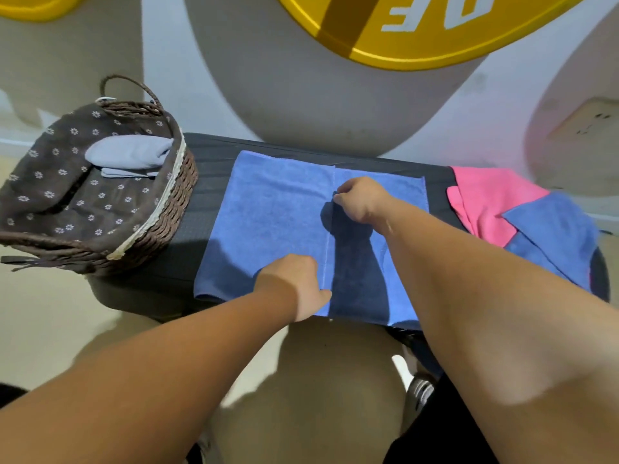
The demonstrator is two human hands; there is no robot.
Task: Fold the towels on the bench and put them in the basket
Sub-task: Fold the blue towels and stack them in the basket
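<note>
Wicker basket [166, 214], left of frame, floral-lined, holds pale folded towels [130, 152]. Blue towel [268, 212] lies centre on the bench [209, 182]. Left hand [296, 284] and right hand [362, 199], fingers curled, pinch its folded-over edge. Pink towel [485, 195] lies at right.

The blue towel [274, 222] is showing a matt, fuzzy cloth pile with a pale stitched hem, and the pink towel [485, 195] is looking much alike. The basket [174, 202] is showing rough woven wicker, its liner [67, 195] a matt printed cloth. The bench [207, 169] is looking dark and matt.
</note>
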